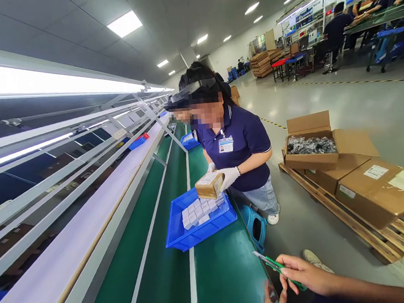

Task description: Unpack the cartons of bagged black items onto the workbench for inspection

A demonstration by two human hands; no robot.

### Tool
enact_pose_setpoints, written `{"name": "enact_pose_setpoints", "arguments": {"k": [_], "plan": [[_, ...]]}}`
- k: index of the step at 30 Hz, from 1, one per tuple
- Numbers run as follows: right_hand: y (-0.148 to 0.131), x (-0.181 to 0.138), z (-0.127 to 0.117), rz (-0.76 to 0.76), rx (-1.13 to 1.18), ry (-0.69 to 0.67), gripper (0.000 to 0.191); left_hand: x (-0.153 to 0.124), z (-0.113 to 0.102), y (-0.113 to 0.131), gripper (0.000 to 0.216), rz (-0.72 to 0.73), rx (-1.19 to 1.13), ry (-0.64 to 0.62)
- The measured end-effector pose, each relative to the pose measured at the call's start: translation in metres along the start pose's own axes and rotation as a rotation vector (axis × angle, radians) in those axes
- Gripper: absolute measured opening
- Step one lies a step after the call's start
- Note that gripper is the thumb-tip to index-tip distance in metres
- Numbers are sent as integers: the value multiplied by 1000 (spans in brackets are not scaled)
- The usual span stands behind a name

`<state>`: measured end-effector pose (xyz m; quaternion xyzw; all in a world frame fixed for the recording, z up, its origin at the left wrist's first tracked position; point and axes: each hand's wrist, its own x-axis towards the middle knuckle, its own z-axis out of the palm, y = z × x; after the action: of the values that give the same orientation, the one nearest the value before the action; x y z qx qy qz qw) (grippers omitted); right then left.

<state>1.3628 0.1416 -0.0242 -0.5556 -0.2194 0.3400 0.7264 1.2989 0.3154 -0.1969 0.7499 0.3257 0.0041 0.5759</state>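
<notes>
Nearest my camera, the left hand (277, 302) shows at the bottom edge, beside the rim of the green counter (226, 275); its fingers are bent, but from this remote I cannot tell whether they hold anything. Just above it, I have the right hand (300, 272) closed around a green utility knife (274, 264), its metal tip pointing up and left by the counter's edge. Farther along, well apart from both hands, I see a blue tray (208, 235) of small white boxes (195, 213). A co-worker (241, 136) wearing white gloves (230, 177) holds a brown box (207, 188) over it. Off right, a wooden pallet (355, 228) carries large cartons (366, 194).
</notes>
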Motion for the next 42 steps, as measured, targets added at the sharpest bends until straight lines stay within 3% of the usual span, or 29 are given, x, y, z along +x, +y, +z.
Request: {"name": "enact_pose_setpoints", "arguments": {"k": [7,13,17,22,29,38,42], "plan": [[-3,15,-17,-17,41,76,51,28,-40,69,98,163,176,32],[-3,27,-33,35,92,174,51,59,-66,140,99,333,329,216],[-3,34,-39,37,125,237,48,84,-73,191,107,429,346,289],[-8,45,-42,33,146,286,47,113,-65,238,115,573,381,391],[-19,56,-44,2,142,308,45,149,-54,278,126,689,466,513],[-25,51,-48,13,73,330,46,160,-60,301,127,628,492,354],[-27,45,-43,43,52,342,45,164,-59,304,127,668,510,339]]}}
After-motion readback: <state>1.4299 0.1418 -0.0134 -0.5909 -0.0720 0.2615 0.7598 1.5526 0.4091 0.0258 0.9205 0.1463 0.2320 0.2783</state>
